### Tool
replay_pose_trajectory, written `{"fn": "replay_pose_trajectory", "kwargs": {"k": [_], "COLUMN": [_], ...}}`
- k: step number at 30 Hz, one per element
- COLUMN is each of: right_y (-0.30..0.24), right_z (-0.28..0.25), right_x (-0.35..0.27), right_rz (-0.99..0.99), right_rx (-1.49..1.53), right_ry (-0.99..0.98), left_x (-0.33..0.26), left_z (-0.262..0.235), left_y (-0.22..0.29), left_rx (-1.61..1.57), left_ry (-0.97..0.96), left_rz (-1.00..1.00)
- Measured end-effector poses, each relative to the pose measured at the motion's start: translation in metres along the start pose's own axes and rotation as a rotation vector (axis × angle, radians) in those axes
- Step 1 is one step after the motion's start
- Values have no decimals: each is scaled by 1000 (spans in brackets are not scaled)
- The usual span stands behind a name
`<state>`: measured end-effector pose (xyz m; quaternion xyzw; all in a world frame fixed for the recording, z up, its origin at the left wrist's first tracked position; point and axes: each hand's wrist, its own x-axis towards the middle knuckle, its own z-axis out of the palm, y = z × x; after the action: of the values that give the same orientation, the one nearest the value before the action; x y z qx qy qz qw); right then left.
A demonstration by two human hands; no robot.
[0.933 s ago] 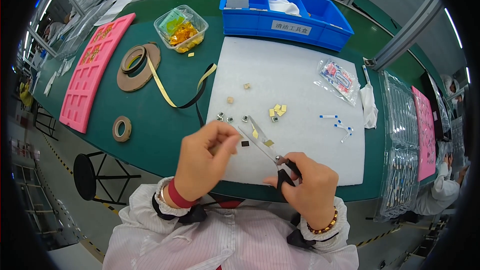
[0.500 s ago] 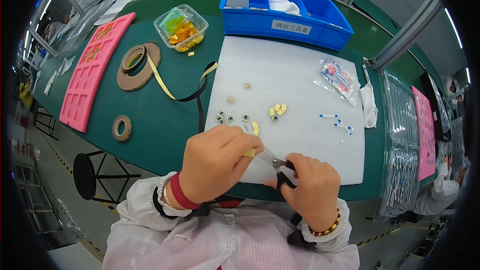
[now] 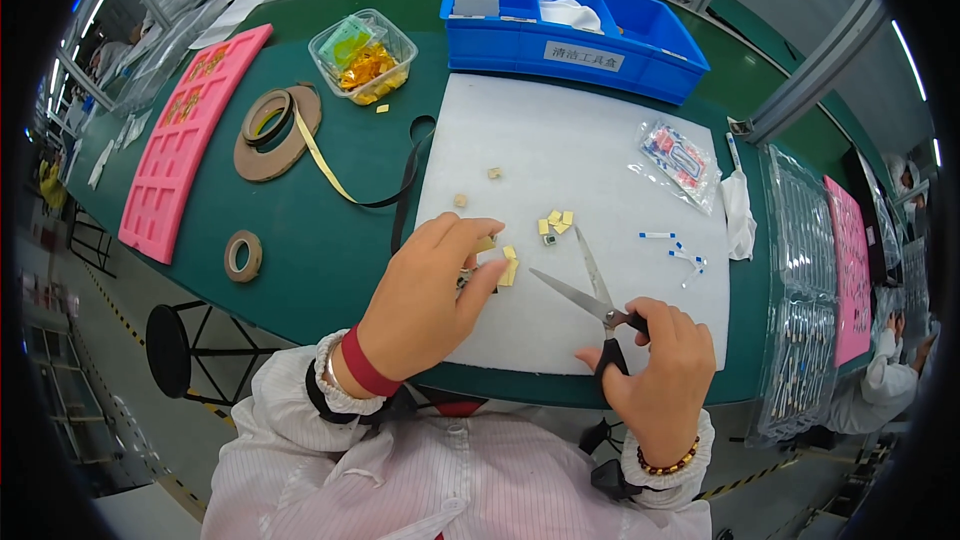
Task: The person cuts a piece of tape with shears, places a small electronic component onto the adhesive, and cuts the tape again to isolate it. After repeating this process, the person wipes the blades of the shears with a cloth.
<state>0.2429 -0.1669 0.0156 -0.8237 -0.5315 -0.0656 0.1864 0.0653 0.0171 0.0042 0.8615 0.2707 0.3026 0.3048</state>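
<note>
My right hand [image 3: 660,365] grips black-handled scissors [image 3: 609,316] by the loops, their blades spread wide over the white foam mat [image 3: 600,160]. My left hand [image 3: 432,275] is over the mat's left part, thumb and forefinger apart. A small yellowish piece [image 3: 486,243] shows under its forefinger; whether the fingers touch it is unclear. Beside the thumb lie yellow rectangles [image 3: 508,270]. Farther off is a group of yellow pieces [image 3: 556,220] with a small dark-centred square part [image 3: 549,240]. A black-and-yellow tape strip [image 3: 408,175] passes behind my left hand, hiding its end.
Left are tape rolls [image 3: 277,130], a tan tape ring [image 3: 243,255], a pink tray [image 3: 195,145] and a clear tub [image 3: 362,55]. A blue bin [image 3: 575,35] stands behind the mat. On its right lie a clear bag [image 3: 682,165] and blue-white strips [image 3: 688,255].
The scissors have moved right, away from my left hand, and their blades have spread. My left thumb and forefinger have parted. A yellow piece now lies beside the thumb.
</note>
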Motion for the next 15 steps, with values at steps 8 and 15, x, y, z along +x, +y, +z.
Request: {"fn": "replay_pose_trajectory", "kwargs": {"k": [8,15], "right_y": [-15,-20], "right_z": [8,14], "right_x": [3,4], "right_rz": [-71,-117], "right_rx": [311,299], "right_ry": [-57,-71], "left_x": [-21,-27], "left_z": [-12,-16], "left_y": [7,11], "left_rx": [-362,-454], "left_ry": [-84,-215], "left_rz": [-63,-342]}}
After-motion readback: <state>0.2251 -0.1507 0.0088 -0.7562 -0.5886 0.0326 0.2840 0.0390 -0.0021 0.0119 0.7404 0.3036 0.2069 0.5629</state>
